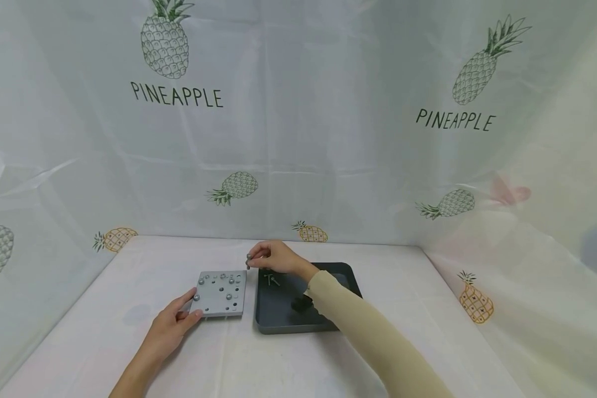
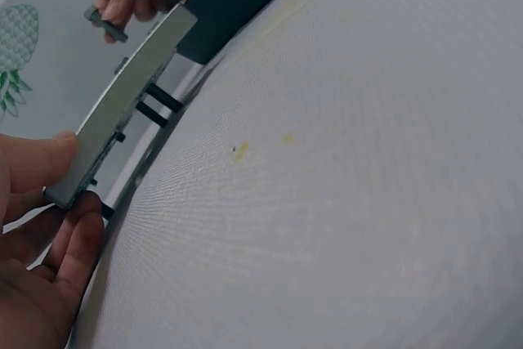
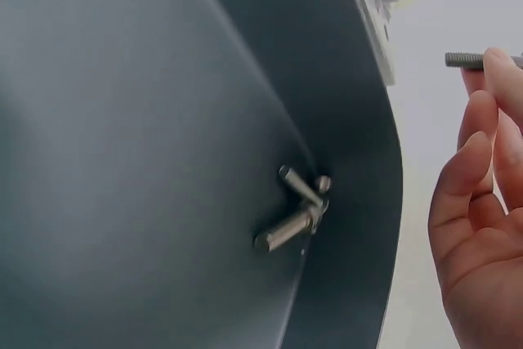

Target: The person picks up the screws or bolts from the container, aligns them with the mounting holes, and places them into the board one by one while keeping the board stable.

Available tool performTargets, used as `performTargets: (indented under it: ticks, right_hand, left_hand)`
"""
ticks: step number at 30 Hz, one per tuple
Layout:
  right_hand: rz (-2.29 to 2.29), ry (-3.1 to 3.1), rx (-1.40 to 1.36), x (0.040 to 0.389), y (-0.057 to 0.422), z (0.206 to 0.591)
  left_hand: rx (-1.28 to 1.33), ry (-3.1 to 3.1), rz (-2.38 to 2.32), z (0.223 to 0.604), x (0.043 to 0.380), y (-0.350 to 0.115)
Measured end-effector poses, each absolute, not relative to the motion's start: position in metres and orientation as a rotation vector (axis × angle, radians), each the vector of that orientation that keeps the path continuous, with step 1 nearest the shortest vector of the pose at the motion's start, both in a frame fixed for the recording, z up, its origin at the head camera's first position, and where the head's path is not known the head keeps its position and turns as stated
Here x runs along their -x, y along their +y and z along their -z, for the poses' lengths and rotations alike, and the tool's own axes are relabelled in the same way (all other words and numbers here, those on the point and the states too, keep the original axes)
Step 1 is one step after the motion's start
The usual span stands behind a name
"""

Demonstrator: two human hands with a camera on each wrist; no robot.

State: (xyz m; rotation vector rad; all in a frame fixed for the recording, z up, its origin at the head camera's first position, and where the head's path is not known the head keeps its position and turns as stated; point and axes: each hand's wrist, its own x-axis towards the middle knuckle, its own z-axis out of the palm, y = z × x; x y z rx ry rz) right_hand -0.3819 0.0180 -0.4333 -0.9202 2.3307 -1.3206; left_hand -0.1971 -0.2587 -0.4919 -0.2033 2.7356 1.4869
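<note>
A square grey metal plate [image 1: 213, 305] with holes lies at the middle left in the head view. Several bolts [image 1: 229, 297] stand in it, and threaded shanks [image 2: 163, 97] stick out underneath in the left wrist view. My left hand [image 1: 166, 330] grips the plate's near left corner, thumb on one side and fingers beneath. Past the plate's far right corner, my right hand [image 1: 280, 258] pinches a bolt [image 2: 106, 24] between thumb and fingers, raised above the table. Its threaded end [image 3: 462, 60] shows in the right wrist view.
Right of the plate sits a dark tray [image 1: 278, 326] with raised walls. A few loose bolts [image 3: 286, 230] lie in its corner. A dark object [image 1: 300, 303] in the tray is partly covered by the right sleeve [image 1: 363, 326]. Pineapple-print sheeting [image 1: 298, 138] hangs behind.
</note>
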Motion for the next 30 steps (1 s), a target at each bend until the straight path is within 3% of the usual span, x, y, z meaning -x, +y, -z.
performTargets:
  ticks: [30]
  right_hand:
    - [1.225,2.391,0.987,0.379,-0.009,0.449]
  left_hand:
    - [0.218,2.713,-1.527,0.493,0.196,-0.259]
